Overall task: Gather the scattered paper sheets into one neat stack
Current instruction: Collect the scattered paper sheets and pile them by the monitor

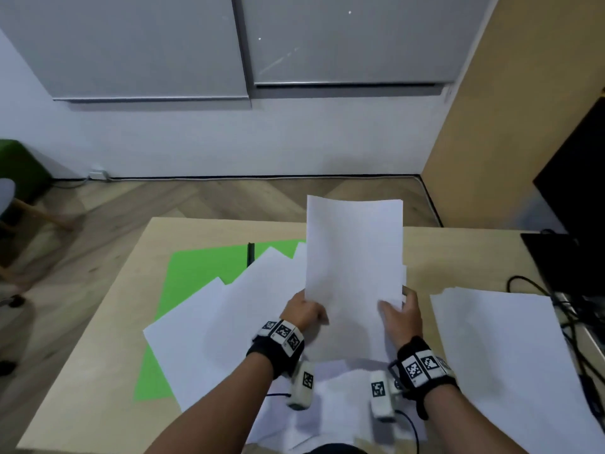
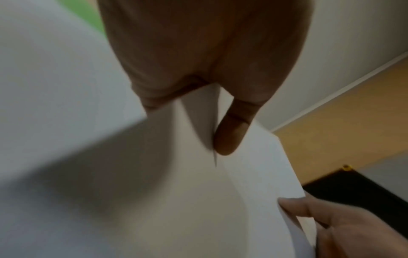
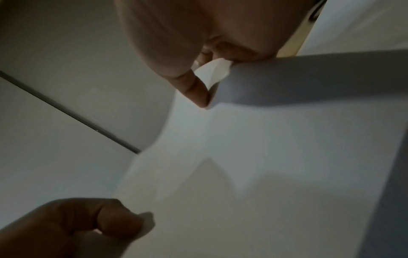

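White wall (image 1: pixel 229 142), grey panels (image 1: pixel 131 44) above; herringbone wood floor (image 1: pixel 163 198); green seat (image 1: pixel 19 165) (far left).

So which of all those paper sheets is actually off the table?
Only the bundle of sheets standing upright, gripped at its side edges by the left hand and right hand. The fanned sheets and the right-hand pile lie flat on the table.

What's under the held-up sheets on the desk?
Under the held sheets, gripped by the left hand and right hand, lie fanned loose sheets overlapping a green mat. What those sheets cover can't be seen.
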Tool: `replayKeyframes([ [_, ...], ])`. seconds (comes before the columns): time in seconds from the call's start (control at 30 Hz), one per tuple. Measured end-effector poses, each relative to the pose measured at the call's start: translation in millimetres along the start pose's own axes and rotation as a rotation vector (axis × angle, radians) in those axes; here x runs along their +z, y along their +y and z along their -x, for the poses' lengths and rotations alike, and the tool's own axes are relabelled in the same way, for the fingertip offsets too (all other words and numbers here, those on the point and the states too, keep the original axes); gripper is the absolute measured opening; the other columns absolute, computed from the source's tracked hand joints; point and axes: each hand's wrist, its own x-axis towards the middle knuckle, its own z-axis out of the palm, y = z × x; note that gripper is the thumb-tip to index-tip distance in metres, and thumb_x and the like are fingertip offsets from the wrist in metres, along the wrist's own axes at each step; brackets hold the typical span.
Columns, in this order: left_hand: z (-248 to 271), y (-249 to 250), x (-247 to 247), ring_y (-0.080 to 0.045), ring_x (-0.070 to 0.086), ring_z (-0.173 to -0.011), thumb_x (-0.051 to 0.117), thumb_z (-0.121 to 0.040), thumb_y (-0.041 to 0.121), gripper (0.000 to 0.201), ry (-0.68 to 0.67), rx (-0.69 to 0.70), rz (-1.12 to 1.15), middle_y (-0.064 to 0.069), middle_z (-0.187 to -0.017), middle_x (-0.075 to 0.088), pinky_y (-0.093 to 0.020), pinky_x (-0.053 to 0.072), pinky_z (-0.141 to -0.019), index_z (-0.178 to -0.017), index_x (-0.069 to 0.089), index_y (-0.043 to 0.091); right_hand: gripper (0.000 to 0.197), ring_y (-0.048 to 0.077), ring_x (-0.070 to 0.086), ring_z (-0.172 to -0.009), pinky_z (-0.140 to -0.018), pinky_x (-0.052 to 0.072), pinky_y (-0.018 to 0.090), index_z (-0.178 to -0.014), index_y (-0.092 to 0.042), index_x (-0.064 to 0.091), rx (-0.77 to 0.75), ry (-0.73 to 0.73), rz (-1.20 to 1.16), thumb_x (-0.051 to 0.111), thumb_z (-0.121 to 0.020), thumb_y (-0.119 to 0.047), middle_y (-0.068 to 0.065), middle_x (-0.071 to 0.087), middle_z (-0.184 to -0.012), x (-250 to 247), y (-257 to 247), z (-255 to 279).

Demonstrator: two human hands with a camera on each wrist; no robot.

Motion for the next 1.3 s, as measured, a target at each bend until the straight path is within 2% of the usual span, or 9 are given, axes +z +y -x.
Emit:
replayKeyframes([
  [0.2, 6, 15, 123, -0.032, 0.06, -0.107, 0.073, -0.067, 0.019, 0.056, -0.178, -0.096, -0.059, -0.01, -0.116, 0.064, -0.032, 0.05, -0.079, -0.119, 0.055, 0.009, 0.051, 0.026, 0.064, -0.087, -0.079, 0.052, 0.033, -0.126, -0.031, 0.051, 0.087, 0.131, 0.135, 0.057, -0.083, -0.005, 0.004, 0.066, -0.103, -100, 42, -33],
  [0.47, 28, 27, 232, -0.022, 0.067, -0.091, 0.071, -0.068, 0.028, 0.058, -0.463, 0.08, -0.341, 0.0, -0.103, 0.067, -0.036, 0.059, -0.078, -0.121, 0.05, 0.024, 0.055, 0.029, 0.061, -0.091, -0.089, 0.052, 0.038, -0.132, -0.032, 0.054, 0.203, 0.393, 0.232, 0.047, -0.085, -0.005, 0.009, 0.066, -0.115, -220, 93, -49],
  [0.57, 36, 29, 254, -0.022, 0.063, -0.077, 0.071, -0.07, 0.021, 0.058, -0.527, 0.107, -0.371, 0.0, -0.087, 0.064, -0.039, 0.056, -0.072, -0.124, 0.048, 0.021, 0.056, 0.035, 0.058, -0.097, -0.1, 0.038, 0.045, -0.136, -0.036, 0.047, 0.279, 0.442, 0.44, 0.044, -0.088, -0.009, 0.012, 0.066, -0.117, -248, 102, -50],
  [0.67, 44, 27, 277, -0.019, 0.062, -0.079, 0.073, -0.079, 0.017, 0.091, -0.573, 0.141, -0.392, -0.002, -0.09, 0.068, -0.03, 0.05, -0.069, -0.153, 0.02, 0.02, 0.057, 0.036, 0.052, -0.111, -0.103, 0.031, 0.048, -0.139, -0.033, 0.042, 0.307, 0.435, 0.644, 0.044, -0.089, -0.005, 0.013, 0.062, -0.124, -266, 111, -48],
  [0.8, 54, 18, 301, -0.024, 0.067, -0.092, 0.074, -0.083, 0.025, 0.114, -0.583, 0.143, -0.474, -0.006, -0.106, 0.071, -0.033, 0.056, -0.079, -0.155, -0.015, 0.025, 0.071, 0.038, 0.042, -0.126, -0.106, 0.032, 0.051, -0.149, -0.03, 0.032, 0.31, 0.419, 0.809, 0.048, -0.086, -0.001, 0.014, 0.05, -0.14, -274, 107, -44],
  [0.93, 56, 15, 305, -0.033, 0.057, -0.119, 0.067, -0.082, 0.061, 0.113, -0.548, 0.199, -0.597, -0.017, -0.134, 0.058, -0.037, 0.048, -0.097, -0.157, -0.006, 0.018, 0.082, 0.037, 0.028, -0.137, -0.113, 0.021, 0.051, -0.156, -0.026, 0.006, 0.301, 0.43, 0.951, 0.051, -0.089, -0.012, 0.015, 0.027, -0.155, -274, 109, -43],
  [1.03, 54, 12, 299, -0.032, 0.054, -0.125, 0.036, -0.049, 0.098, 0.134, -0.55, 0.228, -0.632, -0.013, -0.139, 0.055, -0.036, 0.045, -0.101, -0.157, 0.0, 0.028, 0.072, 0.031, 0.016, -0.146, -0.119, 0.015, 0.049, -0.155, -0.025, 0.016, 0.224, 0.354, 1.007, 0.051, -0.093, -0.035, 0.01, 0.018, -0.16, -269, 119, -41],
  [1.17, 48, 4, 287, -0.031, 0.052, -0.13, 0.034, -0.063, 0.098, 0.105, -0.49, 0.171, -0.583, -0.009, -0.141, 0.055, -0.04, 0.04, -0.11, -0.152, 0.025, 0.042, 0.067, 0.027, 0.036, -0.136, -0.111, 0.031, 0.045, -0.143, -0.029, 0.044, 0.23, 0.041, 1.095, 0.052, -0.083, -0.058, 0.002, 0.04, -0.149, -254, 130, -39],
  [1.3, 40, -1, 242, -0.02, 0.069, -0.099, 0.039, -0.067, 0.093, 0.079, -0.322, 0.153, -0.493, 0.0, -0.102, 0.075, -0.039, 0.054, -0.094, -0.123, 0.062, 0.043, 0.069, 0.029, 0.035, -0.134, -0.109, 0.033, 0.046, -0.144, -0.028, 0.041, 0.349, 0.066, 1.035, 0.06, -0.08, -0.042, 0.006, 0.038, -0.147, -241, 114, -43],
])
